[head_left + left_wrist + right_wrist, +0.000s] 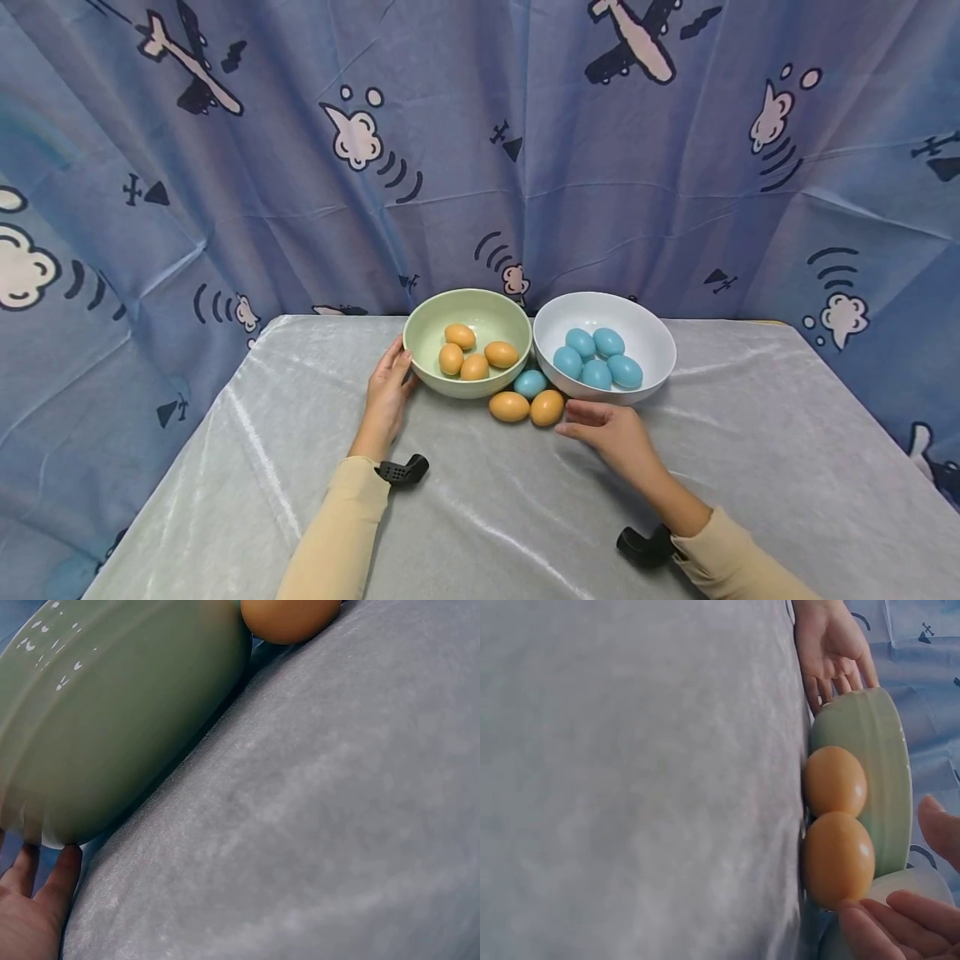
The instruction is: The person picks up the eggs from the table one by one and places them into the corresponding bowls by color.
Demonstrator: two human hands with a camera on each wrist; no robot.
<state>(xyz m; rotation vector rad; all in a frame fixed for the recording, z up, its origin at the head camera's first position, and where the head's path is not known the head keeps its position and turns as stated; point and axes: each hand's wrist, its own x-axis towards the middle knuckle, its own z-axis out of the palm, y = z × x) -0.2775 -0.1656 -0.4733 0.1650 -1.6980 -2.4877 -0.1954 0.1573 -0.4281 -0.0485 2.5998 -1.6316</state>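
Note:
A light green bowl [495, 317] holds several orange eggs [475, 367]. My left hand [386, 396] rests its fingers against the bowl's left side; the left wrist view shows the fingertips on the green wall. A white bowl [645, 333] beside it holds several blue eggs [626, 372]. In front of the bowls lie two orange eggs, the left one [509, 407] and the right one [547, 408], with a blue egg [530, 383] behind them. My right hand [618, 437] is just right of the nearer orange egg, thumb and fingers apart, holding nothing; whether a fingertip touches that egg is unclear.
A grey velvety cloth [480, 517] covers the table. Behind the table hangs a blue curtain [465, 167] printed with planes and clouds. The two bowls stand side by side near the table's back edge. Each wrist carries a black camera mount [402, 472].

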